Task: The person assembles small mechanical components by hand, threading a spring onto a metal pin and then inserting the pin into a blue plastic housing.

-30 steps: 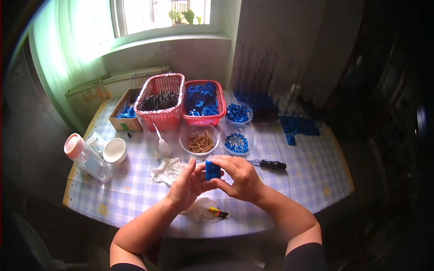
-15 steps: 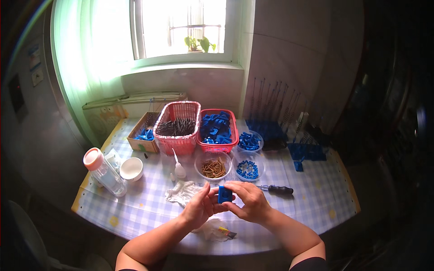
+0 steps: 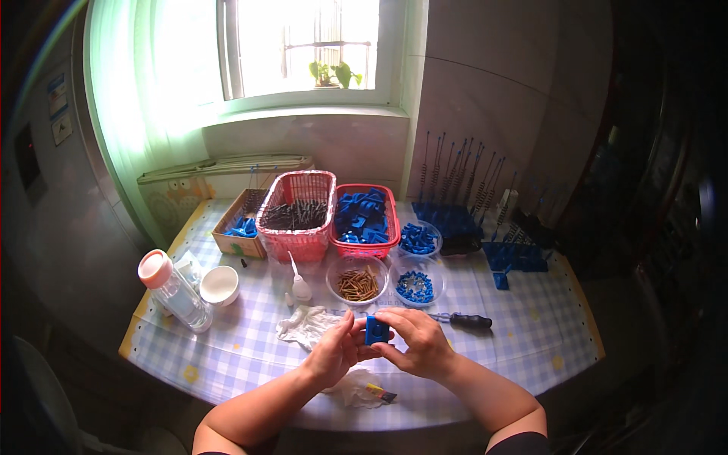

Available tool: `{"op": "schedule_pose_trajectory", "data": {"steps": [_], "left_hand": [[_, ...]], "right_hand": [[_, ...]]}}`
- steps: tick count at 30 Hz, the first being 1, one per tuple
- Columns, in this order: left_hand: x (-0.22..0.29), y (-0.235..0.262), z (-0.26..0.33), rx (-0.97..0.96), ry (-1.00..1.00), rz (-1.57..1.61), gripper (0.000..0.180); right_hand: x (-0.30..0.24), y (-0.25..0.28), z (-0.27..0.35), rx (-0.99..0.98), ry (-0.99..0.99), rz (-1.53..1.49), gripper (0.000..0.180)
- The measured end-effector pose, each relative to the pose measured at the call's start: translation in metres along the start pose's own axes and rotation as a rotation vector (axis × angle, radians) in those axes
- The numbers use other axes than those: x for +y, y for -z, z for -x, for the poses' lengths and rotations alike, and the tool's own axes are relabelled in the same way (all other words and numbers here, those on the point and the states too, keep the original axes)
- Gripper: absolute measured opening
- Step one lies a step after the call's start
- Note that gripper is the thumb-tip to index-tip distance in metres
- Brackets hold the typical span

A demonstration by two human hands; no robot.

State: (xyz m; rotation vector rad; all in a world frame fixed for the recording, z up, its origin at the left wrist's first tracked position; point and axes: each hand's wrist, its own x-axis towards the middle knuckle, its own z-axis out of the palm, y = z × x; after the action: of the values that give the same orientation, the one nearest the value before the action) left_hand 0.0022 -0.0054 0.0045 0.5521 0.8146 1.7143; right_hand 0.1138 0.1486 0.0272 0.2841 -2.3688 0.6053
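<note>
Between my two hands, above the near middle of the table, is a small blue plastic block (image 3: 375,331) with a rounded shape on its face. My left hand (image 3: 337,349) has it at its left side, with fingers passing behind. From the right, my right hand (image 3: 417,341) grips its edge between thumb and fingers. Just beyond my hands stand a clear bowl of brass-coloured pins (image 3: 359,283) and a bowl of small blue pieces (image 3: 415,287). A black-handled screwdriver (image 3: 470,321) lies to the right. Crumpled white cloth (image 3: 307,326) rests left of my hands.
Farther back are a pink basket of dark springs (image 3: 296,215), a red basket of blue parts (image 3: 364,216) and a cardboard box (image 3: 237,243). Blue pieces with upright spring rods (image 3: 451,216) stand back right. At left are a bottle (image 3: 178,296), a white bowl (image 3: 220,285) and a squeeze bottle (image 3: 299,284).
Both hands still hold the blue block in nearly the same spot. The block's face is turned slightly more upward into view. Nothing else has visibly moved.
</note>
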Motion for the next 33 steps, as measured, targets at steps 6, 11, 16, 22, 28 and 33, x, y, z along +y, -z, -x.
{"op": "schedule_pose_trajectory", "data": {"steps": [6, 11, 16, 22, 28, 33], "left_hand": [[-0.0007, 0.0000, 0.0007, 0.003, 0.001, -0.013, 0.065], [0.0005, -0.0016, 0.0008, 0.002, -0.006, -0.028, 0.065], [-0.0003, -0.0009, 0.0012, 0.004, -0.008, -0.021, 0.065], [-0.0006, -0.0009, 0.0018, 0.004, -0.015, -0.028, 0.064], [0.0005, -0.0019, 0.0026, 0.004, -0.017, -0.036, 0.064], [-0.0005, -0.0012, 0.0018, -0.002, -0.028, -0.032, 0.064]], "right_hand": [[-0.0001, -0.0003, -0.0001, 0.000, 0.004, -0.005, 0.046], [-0.0002, -0.0002, 0.0001, 0.005, -0.002, -0.006, 0.046], [-0.0006, 0.0000, -0.0003, 0.011, 0.005, 0.000, 0.046], [-0.0035, 0.0001, -0.0004, 0.025, -0.017, 0.012, 0.048], [-0.0042, 0.0003, -0.0005, 0.026, -0.019, 0.018, 0.048], [-0.0036, -0.0003, -0.0008, 0.037, -0.008, 0.029, 0.048]]}}
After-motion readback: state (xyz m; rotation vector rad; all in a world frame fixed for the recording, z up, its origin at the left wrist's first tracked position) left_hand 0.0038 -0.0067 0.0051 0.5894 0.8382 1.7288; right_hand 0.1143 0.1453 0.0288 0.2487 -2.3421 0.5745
